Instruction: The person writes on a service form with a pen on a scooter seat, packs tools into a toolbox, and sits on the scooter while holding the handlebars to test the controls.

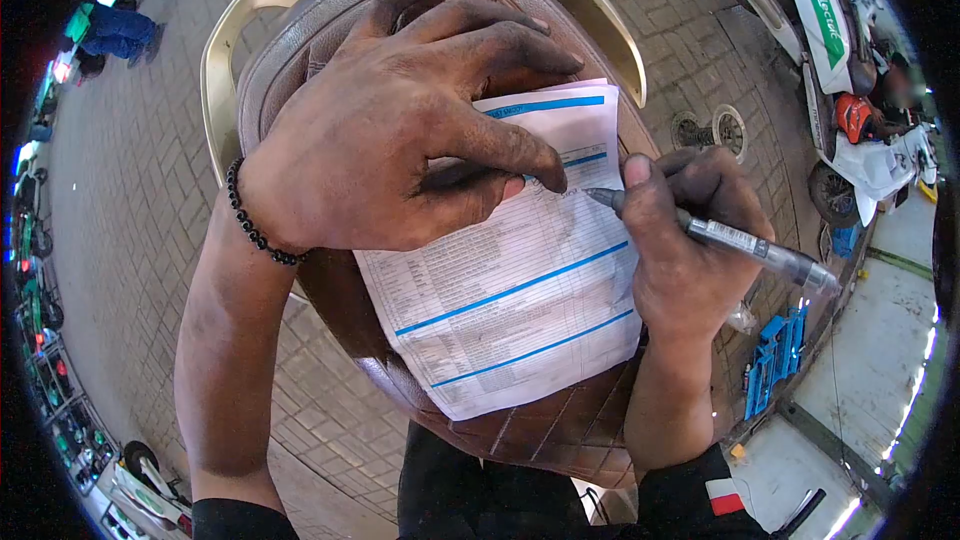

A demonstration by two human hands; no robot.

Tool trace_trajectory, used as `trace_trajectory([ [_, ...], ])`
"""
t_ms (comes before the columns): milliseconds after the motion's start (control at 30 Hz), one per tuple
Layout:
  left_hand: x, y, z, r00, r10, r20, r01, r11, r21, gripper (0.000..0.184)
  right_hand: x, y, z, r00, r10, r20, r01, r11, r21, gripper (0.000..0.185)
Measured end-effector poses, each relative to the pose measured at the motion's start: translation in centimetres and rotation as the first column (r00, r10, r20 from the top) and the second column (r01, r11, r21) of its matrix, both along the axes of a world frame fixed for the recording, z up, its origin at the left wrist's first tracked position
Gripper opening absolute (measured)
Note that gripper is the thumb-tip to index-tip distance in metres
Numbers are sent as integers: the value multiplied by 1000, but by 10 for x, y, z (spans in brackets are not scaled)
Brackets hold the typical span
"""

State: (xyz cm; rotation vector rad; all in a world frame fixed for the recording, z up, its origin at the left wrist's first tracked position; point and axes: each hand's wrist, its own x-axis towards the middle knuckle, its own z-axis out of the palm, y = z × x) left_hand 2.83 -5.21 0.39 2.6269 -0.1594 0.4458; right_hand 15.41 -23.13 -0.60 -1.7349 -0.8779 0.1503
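Note:
A printed form (520, 280) with blue bands and small rows of text lies on a brown stitched, leather-like seat (560, 430). My left hand (400, 130) rests palm down across the form's upper left and the seat, fingers spread and slightly bent. Its thumb and index finger reach toward the pen tip. My right hand (695, 240) grips a grey, see-through pen (750, 243) with a barcode label, its tip at the paper near the middle. Dark smudges cover both hands. The palms and part of the form's top left are hidden.
Cream-coloured frame bars (225, 70) curve around the seat. Paving bricks (130, 270) cover the ground. To the right are a white-and-green motorbike (822, 15), an orange-red helmet (854, 118) and a blue tool case (774, 360). A person (115, 32) is at the upper left.

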Motion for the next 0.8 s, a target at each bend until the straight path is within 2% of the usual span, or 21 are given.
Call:
trace_trajectory([
  [33, 0, 0, 0, 1000, 2, -6, -2, 1000, -6, 25, 0, 0, -1, 999, -14, -42, 15, 1000, 21, 34],
  [167, 0, 1, -2, 1000, 1, 7, -1, 1000, -16, 24, 3, -2, 0, 998, 58, -3, -58, 998, -4, 33],
  [233, 0, 1, -2, 1000, -10, 3, 10, 1000, 3, 24, 2, -1, 0, 997, -7, -72, 8, 1000, 15, 31],
  [367, 0, 1, 0, 1000, -6, -2, 7, 1000, 30, 24, 3, -2, -2, 999, 38, -39, -37, 998, 41, 30],
  [467, -1, 0, -1, 1000, 3, -25, -2, 1000, 25, 24, 2, -2, -1, 995, -28, -96, 28, 1000, -4, 28],
  [533, -1, 0, -1, 1000, 4, -16, -3, 1000, 23, 24, 5, -3, -4, 998, 64, 15, -65, 996, 56, 29],
  [567, -1, 0, -1, 1000, 5, -13, -4, 1000, 22, 24, 3, -3, -4, 998, 66, 15, -67, 996, 56, 29],
  [633, -1, 0, -1, 1000, 6, 0, -6, 1000, 12, 24, -2, -3, -4, 992, -29, -126, 41, 995, 94, 29],
  [667, -1, 0, -1, 1000, 7, 3, -7, 1000, 9, 24, -3, -3, -3, 991, -27, -127, 39, 995, 94, 29],
  [733, -1, 0, -2, 1000, -3, 3, 3, 999, 44, 24, -1, -5, 3, 967, -6, -253, 46, 987, 152, 29],
  [800, -1, 1, -1, 1000, -5, 2, 5, 999, 40, 26, 1, -7, -1, 978, -35, -206, 58, 993, 105, 30],
])
